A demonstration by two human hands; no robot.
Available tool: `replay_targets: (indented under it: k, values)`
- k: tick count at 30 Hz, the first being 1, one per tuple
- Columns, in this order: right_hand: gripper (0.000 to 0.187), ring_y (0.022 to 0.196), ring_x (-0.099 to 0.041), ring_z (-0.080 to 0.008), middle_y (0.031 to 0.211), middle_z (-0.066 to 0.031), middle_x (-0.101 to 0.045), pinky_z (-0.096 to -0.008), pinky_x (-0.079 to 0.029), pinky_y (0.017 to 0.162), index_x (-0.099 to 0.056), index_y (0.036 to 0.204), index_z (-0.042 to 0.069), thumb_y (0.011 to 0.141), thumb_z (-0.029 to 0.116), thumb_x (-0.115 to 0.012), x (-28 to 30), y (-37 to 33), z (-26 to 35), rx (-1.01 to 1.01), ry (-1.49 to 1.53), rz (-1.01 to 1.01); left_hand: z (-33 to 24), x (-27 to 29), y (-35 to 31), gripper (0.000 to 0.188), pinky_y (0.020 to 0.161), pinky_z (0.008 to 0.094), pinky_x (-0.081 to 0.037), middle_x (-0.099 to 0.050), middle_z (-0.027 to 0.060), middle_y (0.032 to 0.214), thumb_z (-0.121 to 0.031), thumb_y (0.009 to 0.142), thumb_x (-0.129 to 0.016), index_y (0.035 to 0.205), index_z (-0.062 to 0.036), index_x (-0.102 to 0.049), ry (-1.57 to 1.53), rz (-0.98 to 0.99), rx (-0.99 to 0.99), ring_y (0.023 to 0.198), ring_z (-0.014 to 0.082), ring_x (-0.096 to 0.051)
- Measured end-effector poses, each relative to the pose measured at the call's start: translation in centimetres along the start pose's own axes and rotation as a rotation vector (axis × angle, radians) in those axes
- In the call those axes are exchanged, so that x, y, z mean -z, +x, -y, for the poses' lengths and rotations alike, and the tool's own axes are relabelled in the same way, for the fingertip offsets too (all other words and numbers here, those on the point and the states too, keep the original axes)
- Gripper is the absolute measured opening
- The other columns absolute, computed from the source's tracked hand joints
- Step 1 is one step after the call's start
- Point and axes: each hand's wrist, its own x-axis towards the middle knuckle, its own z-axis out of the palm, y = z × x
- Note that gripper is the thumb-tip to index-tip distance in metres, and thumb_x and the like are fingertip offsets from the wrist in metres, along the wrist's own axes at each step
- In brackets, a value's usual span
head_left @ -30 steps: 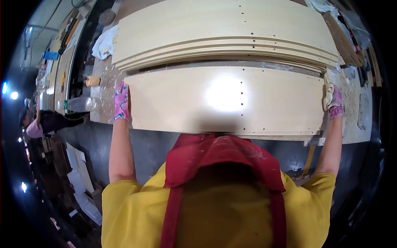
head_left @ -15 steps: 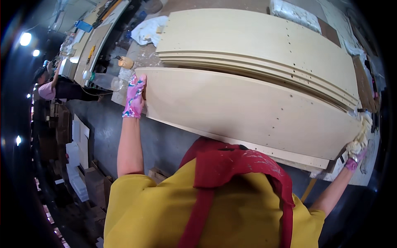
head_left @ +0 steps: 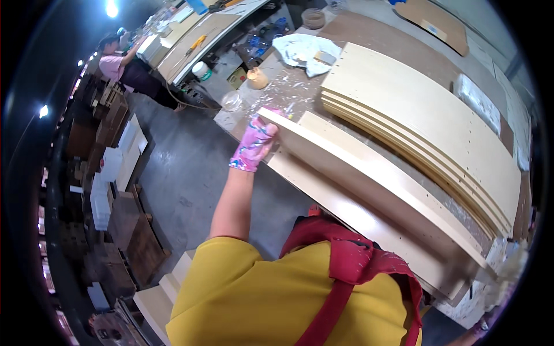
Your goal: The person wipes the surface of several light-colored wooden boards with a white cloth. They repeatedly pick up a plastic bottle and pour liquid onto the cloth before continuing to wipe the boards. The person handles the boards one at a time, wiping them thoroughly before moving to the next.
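Observation:
My left hand (head_left: 254, 141), in a pink patterned glove, is closed around the left end of a long pale wooden board (head_left: 323, 157). The board stands tilted up on its long edge. Beneath it, nearer my body, lies another pale board (head_left: 352, 210) with a shiny face. At the far right end of the boards is my right hand (head_left: 499, 294), with pale cloth-like material about it. It is blurred and darkened near the picture's rim, so its fingers cannot be made out. A stack of pale boards (head_left: 415, 121) with small drilled holes lies just beyond.
On the worktable (head_left: 369, 29) are a white rag (head_left: 303, 49), a tan container (head_left: 257, 78), a clear plastic cup (head_left: 231, 101) and a white wrapped bundle (head_left: 478, 102). Cartons and panels (head_left: 130, 219) stand on the floor to the left. Another person (head_left: 124, 63) works at a far bench.
The board has been tipped from showing its broad face to standing on edge, uncovering the board below. My view has turned, and the stack appears farther right. My right hand sits lower in the picture.

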Motion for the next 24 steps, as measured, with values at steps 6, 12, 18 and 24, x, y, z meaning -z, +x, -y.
replay_targets:
  k: [6,12,18,24]
  values:
    - [0.038,0.102,-0.055,-0.0361,0.116,-0.0213,-0.056,-0.0414,-0.044,0.09,-0.054,0.106,-0.001,0.069,-0.004,-0.05,-7.6,3.3,16.7,0.516,-0.41,0.281,0.3,-2.0,1.3,0.064,0.096,0.0314,-0.045,-0.058,0.0078,0.116,-0.011,0.074,-0.081,0.128,-0.0015,-0.047,0.028,-0.079,-0.036,0.104,0.018,-0.058]
    - [0.04,0.102,-0.058,-0.0358,0.114,-0.0183,-0.06,-0.0422,-0.044,0.091,-0.057,0.117,0.0,0.077,0.002,-0.058,-8.0,6.8,20.5,0.415,-0.301,0.483,-1.0,0.5,1.9,0.023,0.07,0.0241,-0.045,-0.051,-0.001,0.089,-0.01,0.092,-0.054,0.114,-0.0069,-0.052,0.371,-0.177,-0.137,0.081,0.0083,-0.05]
    - [0.048,0.113,-0.057,-0.0189,0.127,-0.0136,-0.056,-0.0325,-0.047,0.095,-0.04,0.14,-0.002,0.098,0.022,-0.048,6.4,5.0,5.4,-0.019,0.439,-0.401,1.1,7.1,2.2,0.045,0.095,0.0311,-0.042,-0.054,0.0059,0.122,0.002,0.087,-0.054,0.132,-0.0054,-0.05,0.903,0.069,-0.521,0.111,0.0183,-0.052]
    - [0.043,0.111,-0.059,-0.0268,0.122,-0.0136,-0.059,-0.0391,-0.05,0.092,-0.051,0.127,0.008,0.087,0.023,-0.059,-5.6,2.4,19.2,0.245,0.746,-0.024,-0.6,7.7,2.6,0.038,0.092,0.0287,-0.042,-0.056,0.0032,0.116,-0.018,0.095,-0.057,0.131,-0.0065,-0.05,0.576,-0.006,-0.246,0.107,0.0132,-0.052]
